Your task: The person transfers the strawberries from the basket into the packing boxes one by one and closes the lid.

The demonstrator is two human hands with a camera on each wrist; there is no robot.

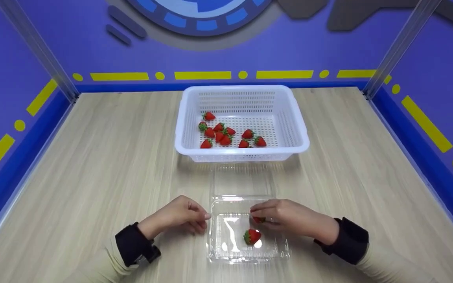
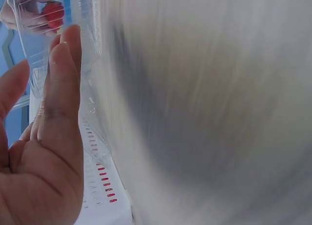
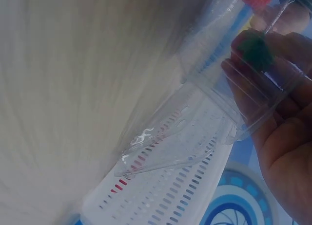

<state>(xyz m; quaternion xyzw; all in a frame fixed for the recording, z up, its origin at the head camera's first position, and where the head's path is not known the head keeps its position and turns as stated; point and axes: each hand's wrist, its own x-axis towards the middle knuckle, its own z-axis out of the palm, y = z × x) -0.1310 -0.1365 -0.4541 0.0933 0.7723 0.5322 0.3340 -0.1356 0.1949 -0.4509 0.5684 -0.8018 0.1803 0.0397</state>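
A clear plastic clamshell box (image 1: pixel 249 260) lies unfolded, its lid (image 1: pixel 243 181) flat on the far side. One strawberry (image 1: pixel 253 236) rests inside it, leaves facing left. Over the right half of the box, my right hand (image 1: pixel 291 216) pinches a second strawberry (image 1: pixel 258 219) between thumb and fingers, low inside the walls. Its green leaf cap (image 3: pixel 257 52) shows through the plastic in the right wrist view. My left hand (image 1: pixel 180 214) stays at the box's left side, fingers loosely bent and holding nothing, fingertips (image 2: pixel 72 34) right at the wall.
Behind the lid stands a white slotted basket (image 1: pixel 242 151) with several strawberries (image 1: pixel 225 139), mostly toward its left and front. The wooden table (image 1: pixel 124 157) is bounded by blue panels (image 1: pixel 250 55) at the back and sides.
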